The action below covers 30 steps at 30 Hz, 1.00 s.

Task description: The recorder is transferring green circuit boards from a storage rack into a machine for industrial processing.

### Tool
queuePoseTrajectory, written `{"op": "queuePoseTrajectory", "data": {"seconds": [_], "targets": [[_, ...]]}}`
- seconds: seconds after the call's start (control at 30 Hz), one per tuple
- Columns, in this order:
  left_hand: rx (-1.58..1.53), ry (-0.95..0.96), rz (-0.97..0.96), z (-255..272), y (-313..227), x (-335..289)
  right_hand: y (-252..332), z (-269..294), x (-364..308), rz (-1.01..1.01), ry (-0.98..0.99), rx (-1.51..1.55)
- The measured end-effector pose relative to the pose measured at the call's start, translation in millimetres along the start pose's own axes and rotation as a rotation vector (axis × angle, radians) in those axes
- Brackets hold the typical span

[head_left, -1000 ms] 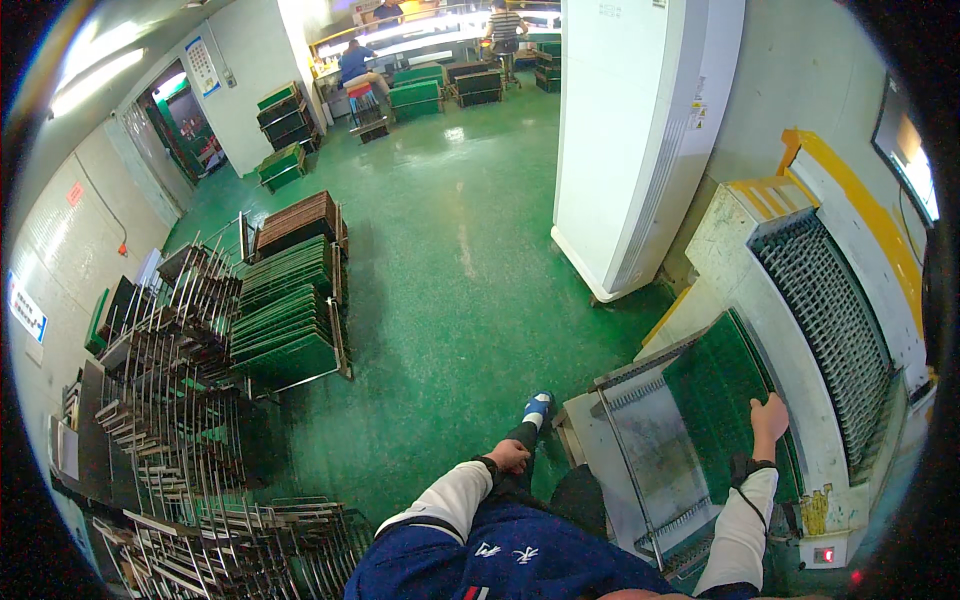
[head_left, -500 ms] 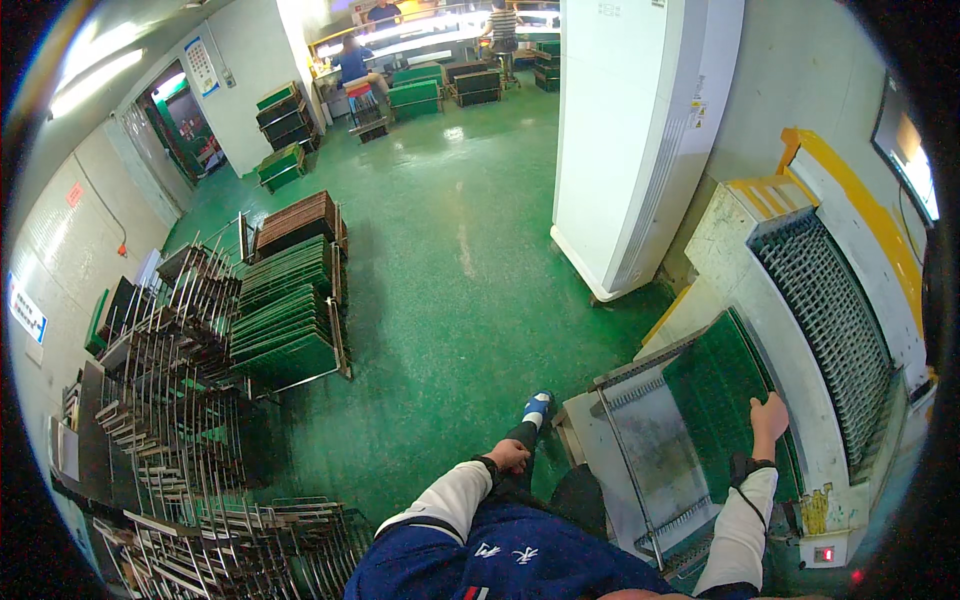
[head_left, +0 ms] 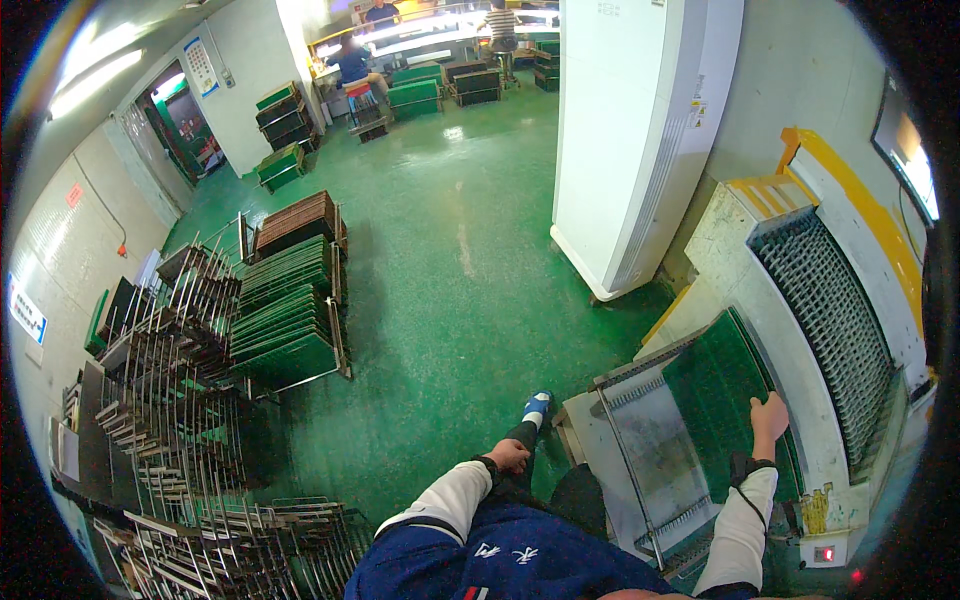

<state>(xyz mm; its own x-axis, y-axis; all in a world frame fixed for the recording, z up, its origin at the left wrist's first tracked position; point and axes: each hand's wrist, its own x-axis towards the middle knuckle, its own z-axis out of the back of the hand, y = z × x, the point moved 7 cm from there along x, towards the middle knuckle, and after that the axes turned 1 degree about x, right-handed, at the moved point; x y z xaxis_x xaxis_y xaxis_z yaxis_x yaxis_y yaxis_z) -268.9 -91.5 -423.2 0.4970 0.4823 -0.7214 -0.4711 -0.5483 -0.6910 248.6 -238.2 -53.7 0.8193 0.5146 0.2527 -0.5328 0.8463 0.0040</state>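
Note:
My right hand (head_left: 768, 412) is closed at the right edge of a green circuit-board panel (head_left: 715, 375), with the fingers curled at its border. The panel is one of a stack standing in a wire rack (head_left: 628, 455) with coiled metal dividers, next to the conveyor machine. My left hand (head_left: 510, 456) rests on my left leg, its fingers curled in; nothing shows in them. Dark bands circle both wrists over white sleeves.
A machine with a ribbed conveyor bed (head_left: 825, 330) runs along the right wall. Ahead stands a tall white cabinet (head_left: 625, 150). On the left are racks of green panels (head_left: 285, 320) and stacked empty metal racks (head_left: 190, 420). People sit at a lit bench (head_left: 430, 40) far off.

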Motion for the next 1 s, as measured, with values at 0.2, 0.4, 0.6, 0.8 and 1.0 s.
{"op": "queuePoseTrajectory", "data": {"seconds": [0.2, 0.4, 0.6, 0.8, 1.0], "targets": [[0.067, 0.009, 0.003, -1.3, -4.2, -1.6, -5.5, -3.5, 1.4, 0.003, -0.022, -0.003], [0.099, 0.002, 0.003, -0.8, -3.1, 1.6, -2.6, 1.8, -0.4, 0.004, -0.017, -0.008], [0.095, -0.005, 0.002, 1.2, -1.7, 0.3, 7.4, 11.8, -4.4, -0.074, 0.133, 0.001], [0.063, -0.001, 0.009, -0.5, -1.7, 1.9, -1.4, 4.0, -1.7, 0.005, -0.028, -0.011], [0.031, -0.022, -0.009, 0.5, 0.7, 2.8, -1.8, 0.1, 0.3, 0.011, -0.015, -0.004]]}}
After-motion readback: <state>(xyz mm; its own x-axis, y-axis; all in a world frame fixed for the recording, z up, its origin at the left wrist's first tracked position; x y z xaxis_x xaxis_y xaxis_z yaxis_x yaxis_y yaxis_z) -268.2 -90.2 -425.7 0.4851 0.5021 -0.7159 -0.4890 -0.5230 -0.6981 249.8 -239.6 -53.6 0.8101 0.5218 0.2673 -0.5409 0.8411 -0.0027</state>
